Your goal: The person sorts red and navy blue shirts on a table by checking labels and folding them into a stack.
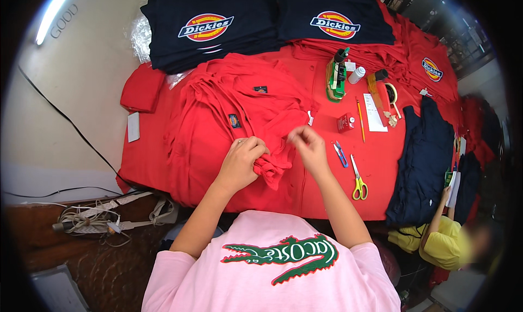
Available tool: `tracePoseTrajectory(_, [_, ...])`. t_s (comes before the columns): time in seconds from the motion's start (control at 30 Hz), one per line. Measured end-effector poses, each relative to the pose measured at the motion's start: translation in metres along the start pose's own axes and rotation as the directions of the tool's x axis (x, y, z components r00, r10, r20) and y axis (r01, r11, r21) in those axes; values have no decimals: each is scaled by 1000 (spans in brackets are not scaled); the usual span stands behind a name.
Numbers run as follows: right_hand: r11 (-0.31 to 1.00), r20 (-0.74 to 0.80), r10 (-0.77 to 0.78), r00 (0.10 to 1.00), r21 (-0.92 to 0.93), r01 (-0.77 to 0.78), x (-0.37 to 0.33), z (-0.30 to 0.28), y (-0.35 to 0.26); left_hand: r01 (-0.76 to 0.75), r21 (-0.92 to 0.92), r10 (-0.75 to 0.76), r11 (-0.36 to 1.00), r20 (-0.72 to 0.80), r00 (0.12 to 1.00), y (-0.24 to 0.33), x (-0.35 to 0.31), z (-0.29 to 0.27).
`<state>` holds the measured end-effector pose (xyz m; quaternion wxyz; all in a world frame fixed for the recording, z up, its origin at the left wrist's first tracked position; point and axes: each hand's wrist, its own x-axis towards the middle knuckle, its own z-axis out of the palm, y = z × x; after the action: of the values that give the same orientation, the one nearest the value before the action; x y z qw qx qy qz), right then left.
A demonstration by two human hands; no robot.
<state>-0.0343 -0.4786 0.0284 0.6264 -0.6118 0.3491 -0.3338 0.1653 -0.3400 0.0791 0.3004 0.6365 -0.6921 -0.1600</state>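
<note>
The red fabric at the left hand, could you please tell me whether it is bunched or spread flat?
Bunched: crumpled folds of the red fabric show right beside the left hand.

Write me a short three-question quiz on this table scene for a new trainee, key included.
1. What does the left hand grip?
A) tape
B) red cloth
C) navy garment

2. True or false: the scissors lie to the right of the snips.

3. Fill in the blank: the pencil lies just to the ____ of the white paper.

Key: 1. B; 2. True; 3. left
</note>
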Motion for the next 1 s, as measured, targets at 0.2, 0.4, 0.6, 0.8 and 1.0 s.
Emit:
tracePoseTrajectory(0.2, [893,-442,-194,876,-449,-29,62,-17,55,-129,89,137,988,-91,986,25,2,-19])
tracePoseTrajectory(0.4, [994,-285,-49,957,-107,19,32,-11,31,-48,-91,46,995,-21,999,10,-12,-12])
tracePoseTrajectory(0.6, [954,479,9,878,258,-150,-47,9,-8,75,-104,-76,992,-12,997,24,-4,-14])
tracePoseTrajectory(0.8, [993,-131,-38,991,105,52,22,-3,33,71,-86,-70,994,9,997,14,-9,1])
tracePoseTrajectory(1.0, [719,-280,-316,907,-694,37,68,-27,60,100,-164,-104,981,-15,994,30,-13,-15])
